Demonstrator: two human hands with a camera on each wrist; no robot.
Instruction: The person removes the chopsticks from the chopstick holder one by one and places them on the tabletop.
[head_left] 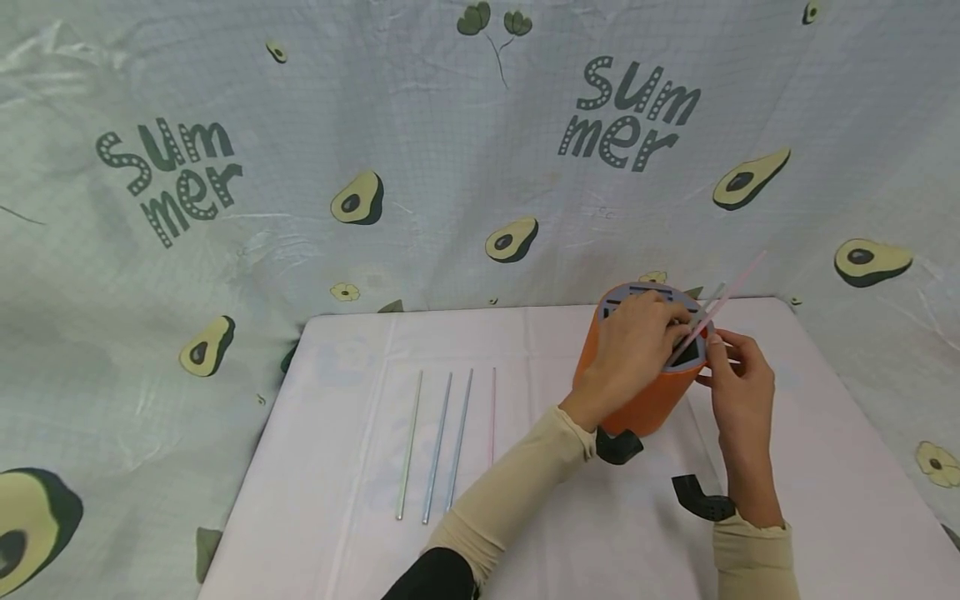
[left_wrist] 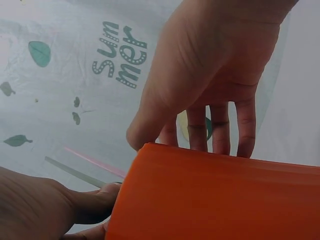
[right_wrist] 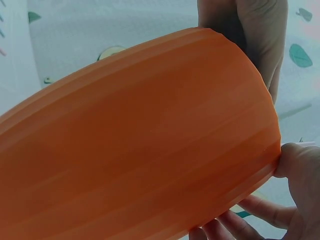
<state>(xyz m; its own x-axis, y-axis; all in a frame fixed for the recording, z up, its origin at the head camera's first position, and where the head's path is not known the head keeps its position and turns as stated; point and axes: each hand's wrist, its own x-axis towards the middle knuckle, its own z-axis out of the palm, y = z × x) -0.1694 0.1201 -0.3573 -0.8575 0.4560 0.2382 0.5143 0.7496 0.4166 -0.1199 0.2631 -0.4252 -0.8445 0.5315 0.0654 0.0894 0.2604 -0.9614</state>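
An orange holder (head_left: 637, 402) with a grey slotted top (head_left: 633, 292) stands tilted near the table's back edge. My left hand (head_left: 637, 342) reaches over the top from the left. In the left wrist view its fingers (left_wrist: 220, 130) run down behind the rim; their tips are hidden, so I cannot tell whether they hold anything. My right hand (head_left: 742, 383) grips the holder's right rim, thumb at the edge and fingers (right_wrist: 235, 227) around the side. A pink stick (head_left: 738, 279) and a greyish stick (head_left: 716, 296) lean out of the top between the hands.
Left of the holder, a green stick (head_left: 409, 446), two blue sticks (head_left: 438, 446) and a pink stick (head_left: 492, 417) lie side by side on the pale table (head_left: 330, 417). Behind hangs a sheet (head_left: 420, 125) printed with avocados. My left forearm crosses the table's front.
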